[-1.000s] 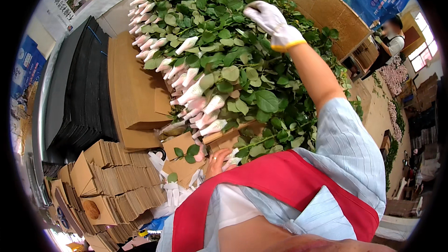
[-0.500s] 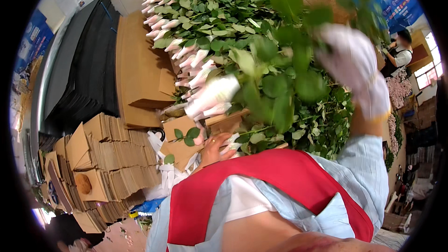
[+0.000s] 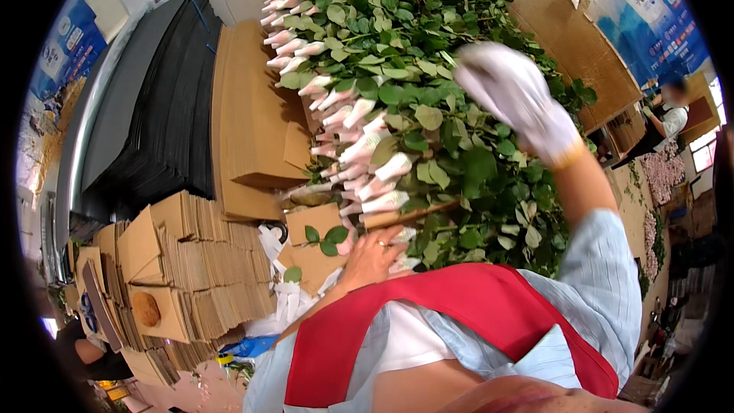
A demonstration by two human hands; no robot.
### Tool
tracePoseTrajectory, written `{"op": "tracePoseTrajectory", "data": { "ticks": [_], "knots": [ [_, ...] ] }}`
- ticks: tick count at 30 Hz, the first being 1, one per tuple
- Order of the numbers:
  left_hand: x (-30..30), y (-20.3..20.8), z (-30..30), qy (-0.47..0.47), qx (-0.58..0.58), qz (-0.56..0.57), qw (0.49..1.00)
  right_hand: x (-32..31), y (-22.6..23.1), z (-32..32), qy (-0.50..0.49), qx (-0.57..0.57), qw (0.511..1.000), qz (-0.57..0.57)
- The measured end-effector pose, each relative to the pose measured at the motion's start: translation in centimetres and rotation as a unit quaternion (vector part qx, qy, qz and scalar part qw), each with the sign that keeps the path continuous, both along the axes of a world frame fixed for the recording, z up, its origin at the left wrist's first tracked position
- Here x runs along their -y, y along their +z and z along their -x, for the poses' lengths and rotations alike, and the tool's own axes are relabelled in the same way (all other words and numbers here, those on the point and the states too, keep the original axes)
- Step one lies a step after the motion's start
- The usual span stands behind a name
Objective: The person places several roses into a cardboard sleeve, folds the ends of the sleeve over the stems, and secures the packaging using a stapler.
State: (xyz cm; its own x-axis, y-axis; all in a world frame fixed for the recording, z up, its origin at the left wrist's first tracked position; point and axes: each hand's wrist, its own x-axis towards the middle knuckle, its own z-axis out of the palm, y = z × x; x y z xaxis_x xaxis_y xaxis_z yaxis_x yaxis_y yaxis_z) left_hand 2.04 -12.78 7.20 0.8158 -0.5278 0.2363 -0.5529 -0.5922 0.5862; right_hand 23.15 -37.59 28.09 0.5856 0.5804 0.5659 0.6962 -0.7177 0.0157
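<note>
A thick pile of roses lies before me, green leaves (image 3: 413,30) to the right and flower heads in pale pink-white sleeves (image 3: 375,149) to the left. My right hand (image 3: 508,95), in a white glove, is over the leaves; motion blurs its fingers, so any grip is unclear. Low in the middle, my bare left hand (image 3: 368,258) wears a ring and has its fingers curled at a sleeved rose (image 3: 404,235) close to my red apron (image 3: 413,298). The apron hides part of the flowers there.
Folded cardboard (image 3: 256,122) and a tall black sheet stack (image 3: 149,107) stand on the left. Below them are stacked brown card pieces (image 3: 206,260), with a round brown object (image 3: 145,308) on one. Another person (image 3: 673,116) is at far right.
My right hand has swung left over the pile, and the sleeved rose it carried now appears laid among the others. My left hand stays near the same flowers. The view has shifted slightly.
</note>
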Motion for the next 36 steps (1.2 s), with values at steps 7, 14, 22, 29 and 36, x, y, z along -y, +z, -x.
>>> {"op": "tracePoseTrajectory", "data": {
  "ticks": [7,14,22,29,36],
  "knots": [
    [-0.5,-5.6,-0.1,0.002,-0.083,0.110,0.990,-7.2,-10.3,-22.5,-0.139,-0.264,0.938,0.177],
    [0.3,-2.5,-0.1,0.052,-0.166,0.088,0.981,-2.0,4.7,-14.8,-0.132,-0.016,0.978,0.162],
    [0.4,-3.1,-0.5,0.019,-0.126,0.079,0.989,-1.0,-0.5,-14.9,-0.012,-0.230,0.971,0.061],
    [0.7,-5.9,0.3,0.028,-0.093,0.112,0.989,-8.4,-12.2,-28.1,0.007,-0.161,0.979,0.129],
    [0.8,-4.3,1.1,0.130,-0.249,0.125,0.952,-9.4,3.1,-16.7,-0.196,-0.081,0.964,0.163]
  ]
}}
